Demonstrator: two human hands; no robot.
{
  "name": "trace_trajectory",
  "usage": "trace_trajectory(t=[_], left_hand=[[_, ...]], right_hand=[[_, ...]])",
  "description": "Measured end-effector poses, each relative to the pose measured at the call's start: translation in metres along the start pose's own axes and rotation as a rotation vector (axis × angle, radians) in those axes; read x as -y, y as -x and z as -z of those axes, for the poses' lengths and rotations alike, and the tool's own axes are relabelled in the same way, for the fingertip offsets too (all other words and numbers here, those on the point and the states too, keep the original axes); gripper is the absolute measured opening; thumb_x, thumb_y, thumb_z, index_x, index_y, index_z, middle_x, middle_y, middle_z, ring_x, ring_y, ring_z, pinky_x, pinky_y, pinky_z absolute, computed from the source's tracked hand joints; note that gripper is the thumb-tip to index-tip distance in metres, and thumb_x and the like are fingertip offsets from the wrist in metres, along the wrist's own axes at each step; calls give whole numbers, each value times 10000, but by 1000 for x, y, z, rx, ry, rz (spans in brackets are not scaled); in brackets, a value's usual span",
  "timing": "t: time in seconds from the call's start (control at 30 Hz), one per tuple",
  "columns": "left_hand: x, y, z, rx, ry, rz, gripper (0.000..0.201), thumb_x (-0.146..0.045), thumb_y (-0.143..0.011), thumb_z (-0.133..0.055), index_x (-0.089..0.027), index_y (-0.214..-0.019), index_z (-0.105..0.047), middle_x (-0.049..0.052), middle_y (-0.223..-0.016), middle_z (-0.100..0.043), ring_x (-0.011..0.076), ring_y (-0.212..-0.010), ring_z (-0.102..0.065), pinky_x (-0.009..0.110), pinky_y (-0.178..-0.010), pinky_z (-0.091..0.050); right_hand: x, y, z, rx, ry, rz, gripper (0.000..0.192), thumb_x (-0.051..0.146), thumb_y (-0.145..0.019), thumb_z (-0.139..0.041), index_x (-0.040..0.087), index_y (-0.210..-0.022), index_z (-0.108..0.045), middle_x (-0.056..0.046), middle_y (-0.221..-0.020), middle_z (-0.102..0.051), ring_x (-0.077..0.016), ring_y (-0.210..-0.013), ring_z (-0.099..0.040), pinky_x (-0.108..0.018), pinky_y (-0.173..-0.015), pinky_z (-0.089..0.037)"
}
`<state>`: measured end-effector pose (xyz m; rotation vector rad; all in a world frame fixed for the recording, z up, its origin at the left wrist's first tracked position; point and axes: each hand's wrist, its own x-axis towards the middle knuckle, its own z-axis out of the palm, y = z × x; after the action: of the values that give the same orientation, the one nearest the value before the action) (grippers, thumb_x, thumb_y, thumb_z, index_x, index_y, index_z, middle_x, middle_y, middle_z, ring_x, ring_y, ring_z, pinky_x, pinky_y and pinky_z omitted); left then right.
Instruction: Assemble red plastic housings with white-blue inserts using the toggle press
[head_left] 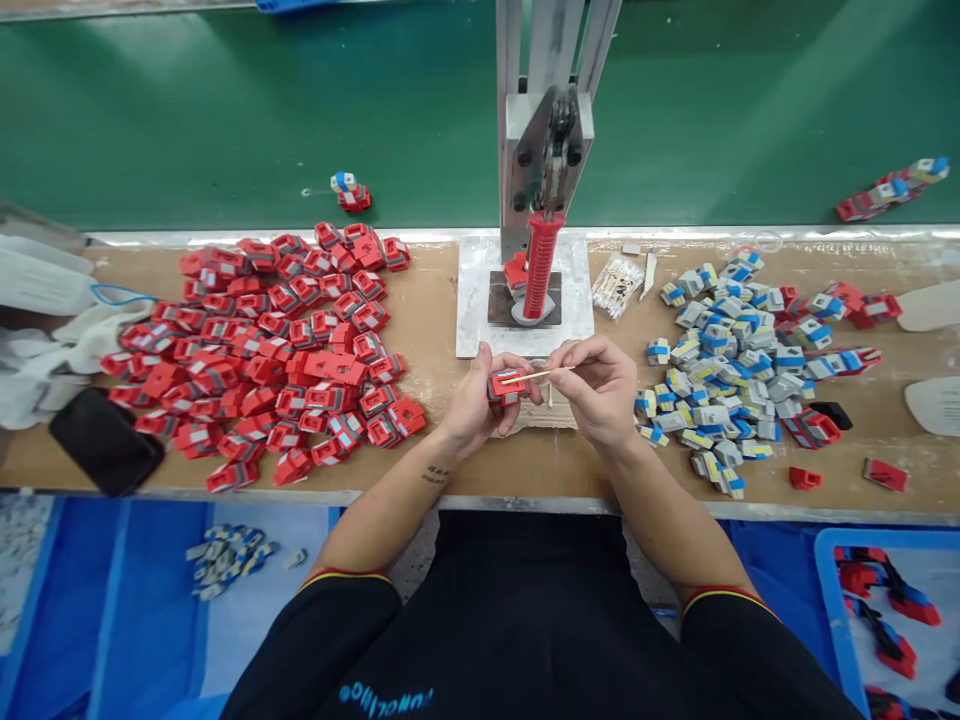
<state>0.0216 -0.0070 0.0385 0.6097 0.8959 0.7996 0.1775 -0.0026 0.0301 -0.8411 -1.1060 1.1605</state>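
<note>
My left hand is closed on a small red plastic part with a grey band, holding it over the front of the bench. Between its fingertips my right hand pinches a thin wooden stick, perhaps a cotton swab. The stick's far end lies over the top of the red part. Just beyond my hands stands a lever press with a red ribbed handle on a pale metal base plate. Beneath my hands lies a piece of cardboard, partly hidden by them.
A big pile of red parts covers the left, with a black phone beside it. White-blue-yellow parts are heaped right, near a bag of cotton swabs. A green surface runs behind; blue bins stand below the bench edge.
</note>
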Motion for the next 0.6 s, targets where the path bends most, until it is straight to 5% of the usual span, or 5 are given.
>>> trace_trajectory(t=[0.33,0.6], left_hand=[[0,1,-1,-5,0,-8,703,-866,-947,-405,-182,-890,-560,1,-661,-690,71,-283,-431,194,-316,-245],[-4,2,-3,-65,-17,-14,707,-869,-948,-398,-182,-891,-558,-2,-637,-679,70,-289,-417,198,-321,-241]], right_hand=[[0,2,-5,23,60,65,333,453,-846,-870,235,-793,-625,5,-758,-741,-118,-576,-668,-268,-556,-555],[-1,4,4,-10,208,261,158,280,-889,-812,238,-844,-666,-6,-758,-760,-128,-616,-650,-275,-556,-496]])
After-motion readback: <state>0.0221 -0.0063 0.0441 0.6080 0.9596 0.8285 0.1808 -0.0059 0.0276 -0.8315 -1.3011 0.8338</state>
